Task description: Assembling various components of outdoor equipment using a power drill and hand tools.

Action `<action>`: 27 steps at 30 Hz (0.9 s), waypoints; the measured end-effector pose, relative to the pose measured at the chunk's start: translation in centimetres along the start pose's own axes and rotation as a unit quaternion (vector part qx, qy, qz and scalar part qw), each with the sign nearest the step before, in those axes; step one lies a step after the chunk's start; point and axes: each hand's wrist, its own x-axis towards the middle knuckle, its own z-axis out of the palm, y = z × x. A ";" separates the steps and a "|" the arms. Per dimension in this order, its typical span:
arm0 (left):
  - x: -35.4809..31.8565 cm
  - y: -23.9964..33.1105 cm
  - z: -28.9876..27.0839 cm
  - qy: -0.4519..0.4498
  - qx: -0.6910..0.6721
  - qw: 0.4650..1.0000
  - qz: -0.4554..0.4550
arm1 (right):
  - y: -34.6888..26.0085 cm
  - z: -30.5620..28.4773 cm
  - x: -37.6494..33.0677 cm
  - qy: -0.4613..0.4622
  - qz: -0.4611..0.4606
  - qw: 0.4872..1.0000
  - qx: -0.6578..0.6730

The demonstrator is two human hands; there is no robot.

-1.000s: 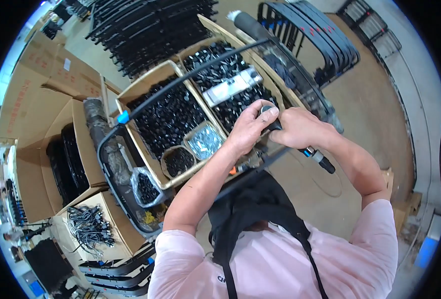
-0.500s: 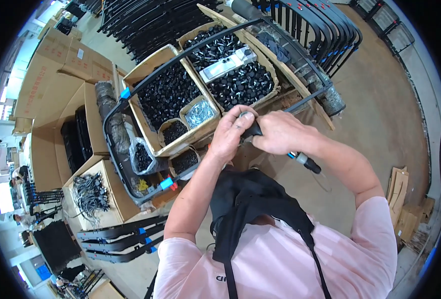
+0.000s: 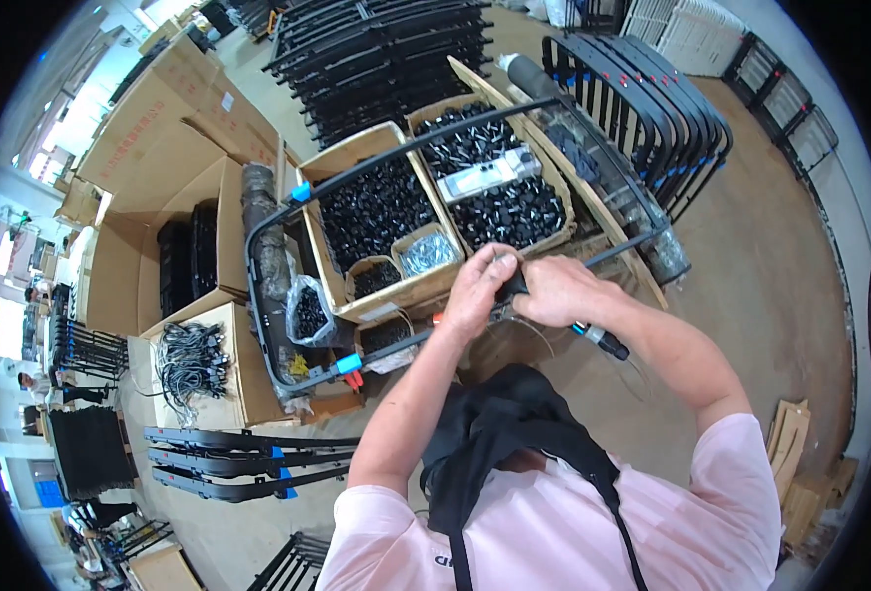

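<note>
My right hand (image 3: 560, 292) is closed around a slim air screwdriver (image 3: 601, 340); its black tail end with a blue band and a thin hose sticks out at the lower right. Pressed up close beside it, my left hand (image 3: 481, 288) has its fingers curled in a pinch. Between the two hands shows a dark, rounded piece (image 3: 515, 284), in line with the screwdriver. What the left fingertips hold is hidden. Both hands are over the near rail of a black tubular frame (image 3: 617, 252), which lies across the parts boxes and carries blue clips.
Under the frame, a wooden box (image 3: 356, 313) holds black knobs and silver screws; a carton of black bolt-headed knobs (image 3: 509, 214) carries a white block-shaped fixture (image 3: 489, 177). To the left are a large carton (image 3: 110, 266) and bundled cables (image 3: 194, 369). Stacked black frames (image 3: 652, 108) stand behind.
The whole view has shifted, so the boxes and frame appear lower and further right. Both hands keep their grip, close together at the near rail.
</note>
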 end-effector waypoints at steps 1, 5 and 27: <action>-0.3 -0.2 0.0 -0.002 -0.003 1.000 0.004 | -0.2 0.1 -0.2 -0.011 0.004 1.000 -0.009; -1.0 -0.5 0.2 0.000 0.011 1.000 0.016 | -0.3 0.4 -0.6 -0.005 0.002 1.000 -0.006; -0.8 -0.6 1.3 0.041 -0.009 0.998 0.044 | 0.2 0.6 0.6 -0.051 0.002 0.997 0.059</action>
